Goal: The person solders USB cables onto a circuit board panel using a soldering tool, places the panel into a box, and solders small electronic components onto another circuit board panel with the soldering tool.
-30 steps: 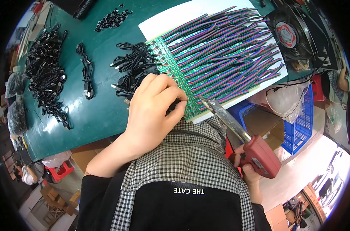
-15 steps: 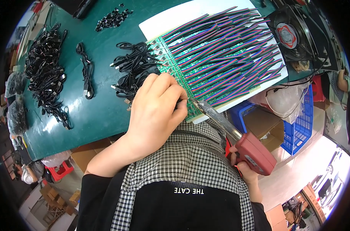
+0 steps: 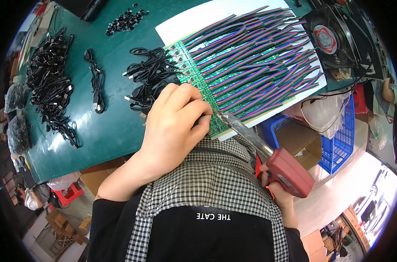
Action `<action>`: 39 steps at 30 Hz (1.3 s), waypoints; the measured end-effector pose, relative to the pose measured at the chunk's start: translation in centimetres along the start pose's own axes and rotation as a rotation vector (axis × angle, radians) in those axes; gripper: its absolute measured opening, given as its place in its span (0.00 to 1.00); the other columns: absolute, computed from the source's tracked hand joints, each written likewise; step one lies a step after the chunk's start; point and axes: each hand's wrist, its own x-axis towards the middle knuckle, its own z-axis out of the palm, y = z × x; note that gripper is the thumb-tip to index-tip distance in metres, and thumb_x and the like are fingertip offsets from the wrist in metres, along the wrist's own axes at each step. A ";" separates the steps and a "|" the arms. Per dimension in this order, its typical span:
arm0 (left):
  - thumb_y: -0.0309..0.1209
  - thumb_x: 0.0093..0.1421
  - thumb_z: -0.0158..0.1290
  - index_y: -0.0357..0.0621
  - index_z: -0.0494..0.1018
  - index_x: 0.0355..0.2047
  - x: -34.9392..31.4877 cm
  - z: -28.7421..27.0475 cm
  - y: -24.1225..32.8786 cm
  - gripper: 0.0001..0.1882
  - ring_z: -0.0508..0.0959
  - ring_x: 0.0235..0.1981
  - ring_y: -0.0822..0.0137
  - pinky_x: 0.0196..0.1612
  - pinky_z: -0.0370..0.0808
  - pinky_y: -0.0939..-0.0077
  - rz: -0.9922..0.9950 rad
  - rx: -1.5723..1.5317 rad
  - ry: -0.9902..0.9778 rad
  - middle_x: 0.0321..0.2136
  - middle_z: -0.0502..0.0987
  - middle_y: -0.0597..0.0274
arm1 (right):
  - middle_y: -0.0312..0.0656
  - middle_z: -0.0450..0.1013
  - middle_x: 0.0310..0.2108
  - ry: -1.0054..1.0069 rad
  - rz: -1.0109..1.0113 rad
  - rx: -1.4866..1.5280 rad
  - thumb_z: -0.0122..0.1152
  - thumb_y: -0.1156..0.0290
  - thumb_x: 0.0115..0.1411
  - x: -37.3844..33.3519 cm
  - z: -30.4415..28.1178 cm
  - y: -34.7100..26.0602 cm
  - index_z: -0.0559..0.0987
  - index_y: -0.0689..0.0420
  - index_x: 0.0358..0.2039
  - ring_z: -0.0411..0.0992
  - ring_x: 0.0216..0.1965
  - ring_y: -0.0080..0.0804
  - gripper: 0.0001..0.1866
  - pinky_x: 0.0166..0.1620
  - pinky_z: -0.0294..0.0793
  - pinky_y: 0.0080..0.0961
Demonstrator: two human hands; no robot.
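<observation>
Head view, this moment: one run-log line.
left hand: over green circuit boards; right hand: gripping red soldering gun; tip: near left fingertips

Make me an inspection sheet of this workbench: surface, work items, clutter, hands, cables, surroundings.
Surface: green tabletop, glossy.
Work items: green circuit boards with multicoloured wires on a white panel; red-bodied soldering tool.
Clutter: heap of small black parts.
Hands: left hand at the boards' left edge, anything pinched too hidden to tell; right hand grips the tool, its tip near the left fingertips.
Cables: black cable pile, single bundle, more beside the boards.
Surroundings: fan right of the panel; blue crate and red stool off the table.
</observation>
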 end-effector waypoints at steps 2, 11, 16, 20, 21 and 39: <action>0.20 0.41 0.58 0.41 0.72 0.24 0.0 0.0 0.0 0.08 0.69 0.30 0.61 0.33 0.69 0.70 0.004 -0.001 0.007 0.28 0.68 0.62 | 0.44 0.76 0.34 -0.023 0.031 0.242 0.70 0.72 0.39 0.0 -0.1 0.0 0.76 0.64 0.42 0.77 0.34 0.34 0.26 0.38 0.75 0.24; 0.20 0.41 0.58 0.40 0.72 0.23 0.0 -0.1 0.1 0.08 0.69 0.30 0.61 0.32 0.69 0.70 -0.007 0.005 -0.003 0.27 0.68 0.62 | 0.45 0.76 0.35 -0.020 0.049 0.436 0.74 0.63 0.41 0.5 -0.1 -1.9 0.69 0.72 0.48 0.75 0.33 0.27 0.38 0.37 0.73 0.20; 0.20 0.41 0.58 0.40 0.71 0.23 0.0 -0.1 0.2 0.08 0.69 0.30 0.61 0.32 0.69 0.70 -0.005 0.015 -0.009 0.27 0.68 0.62 | 0.45 0.76 0.34 -0.053 0.068 0.639 0.74 0.62 0.42 0.7 -0.1 -2.4 0.67 0.72 0.51 0.74 0.31 0.26 0.40 0.36 0.73 0.19; 0.20 0.41 0.58 0.40 0.71 0.23 0.1 -0.1 0.2 0.08 0.69 0.30 0.61 0.31 0.69 0.70 -0.008 0.021 -0.009 0.27 0.68 0.62 | 0.44 0.76 0.34 -0.008 0.044 0.558 0.74 0.61 0.42 0.6 0.0 -2.4 0.67 0.72 0.51 0.73 0.28 0.23 0.40 0.34 0.72 0.17; 0.20 0.41 0.58 0.40 0.71 0.23 0.1 -0.1 0.2 0.08 0.69 0.30 0.61 0.31 0.69 0.71 -0.013 0.016 -0.015 0.27 0.68 0.62 | 0.44 0.76 0.34 -0.010 0.051 0.556 0.74 0.61 0.42 0.5 0.0 -2.3 0.67 0.72 0.51 0.73 0.28 0.22 0.41 0.34 0.72 0.17; 0.21 0.42 0.57 0.41 0.72 0.26 1.1 -1.4 -0.6 0.09 0.69 0.31 0.61 0.33 0.67 0.71 0.068 -0.026 -0.228 0.28 0.68 0.62 | 0.45 0.76 0.35 -0.027 0.044 0.535 0.74 0.64 0.43 -0.4 -0.3 -1.0 0.68 0.72 0.50 0.76 0.34 0.27 0.38 0.38 0.75 0.20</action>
